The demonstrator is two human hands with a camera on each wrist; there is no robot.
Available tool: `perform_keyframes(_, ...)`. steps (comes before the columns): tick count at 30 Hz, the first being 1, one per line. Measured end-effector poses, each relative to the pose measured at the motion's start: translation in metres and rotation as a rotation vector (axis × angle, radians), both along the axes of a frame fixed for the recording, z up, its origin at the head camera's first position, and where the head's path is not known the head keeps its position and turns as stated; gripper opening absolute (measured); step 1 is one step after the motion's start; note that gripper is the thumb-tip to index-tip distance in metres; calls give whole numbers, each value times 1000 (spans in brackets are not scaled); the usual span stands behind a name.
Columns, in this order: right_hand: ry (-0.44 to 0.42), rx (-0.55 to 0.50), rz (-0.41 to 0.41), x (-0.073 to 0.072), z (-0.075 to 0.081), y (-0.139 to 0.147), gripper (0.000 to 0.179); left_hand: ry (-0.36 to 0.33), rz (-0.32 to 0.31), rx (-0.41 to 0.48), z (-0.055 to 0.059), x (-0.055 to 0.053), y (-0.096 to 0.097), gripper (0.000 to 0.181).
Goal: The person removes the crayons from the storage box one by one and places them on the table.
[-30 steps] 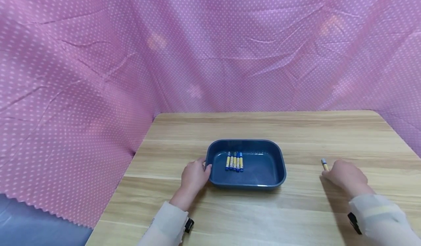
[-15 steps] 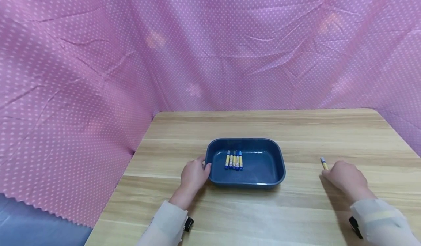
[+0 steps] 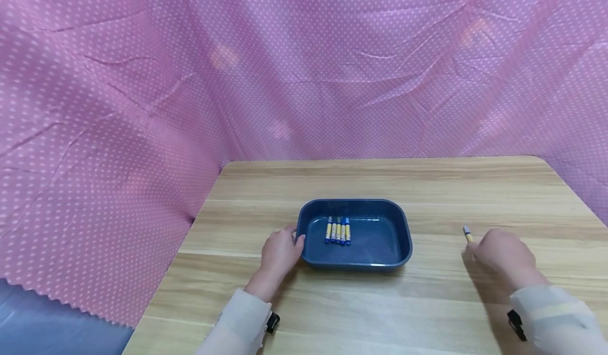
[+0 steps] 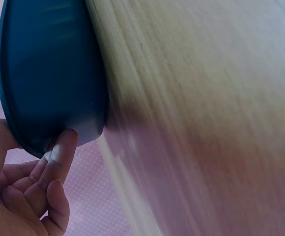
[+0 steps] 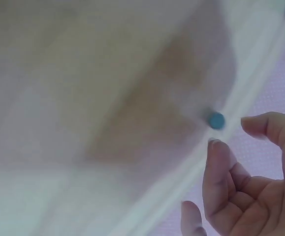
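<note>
A dark blue rectangular tray (image 3: 377,241) sits mid-table with several yellow-labelled crayons (image 3: 338,231) side by side inside it. My left hand (image 3: 279,252) grips the tray's left end, thumb over the rim. In the left wrist view, fingers (image 4: 63,155) bear on the outer wall of the tray (image 4: 51,69). Far to the right, a single crayon (image 3: 467,233) lies on the table, its near part hidden by my right hand (image 3: 505,255). The right wrist view shows that hand's thumb and forefinger parted, just short of the crayon's round blue end (image 5: 216,121).
The light wooden table (image 3: 266,186) has rounded far corners. A pink polka-dot cloth (image 3: 332,80) hangs behind it and down its left side. Small black wrist devices (image 3: 273,323) sit on both sleeves.
My right hand has parted its fingers from the lone crayon and drawn back slightly to the right. The crayon stays in place. My left hand and the tray have not visibly moved.
</note>
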State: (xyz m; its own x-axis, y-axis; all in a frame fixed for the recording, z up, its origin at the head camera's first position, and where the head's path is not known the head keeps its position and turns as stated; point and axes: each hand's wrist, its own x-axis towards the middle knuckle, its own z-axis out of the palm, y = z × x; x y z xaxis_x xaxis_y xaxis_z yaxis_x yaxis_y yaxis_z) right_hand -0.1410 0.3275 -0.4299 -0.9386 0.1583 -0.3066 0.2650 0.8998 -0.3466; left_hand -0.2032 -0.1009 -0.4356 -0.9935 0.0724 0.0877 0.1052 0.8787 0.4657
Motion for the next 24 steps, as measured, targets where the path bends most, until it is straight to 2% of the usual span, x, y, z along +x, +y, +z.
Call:
perform_keyframes(3, 16, 0, 5, -2, 11, -1, 57, 9, -2, -4, 0, 1, -1, 37)
perform_keyframes(8, 149, 13, 21, -6, 29, -10, 80, 10, -8, -7, 2, 2, -1, 37)
perform_keyframes(14, 310, 13, 31, -9, 48, -27, 74, 9, -7, -10, 2, 2, 0, 37)
perform_keyframes(19, 386, 20, 8, -13, 61, -48, 70, 4, 4, -16, 1, 3, 0, 38)
perform_keyframes(24, 441, 4, 29, -19, 67, -70, 67, 20, 2, -26, 0, 2, -1, 37)
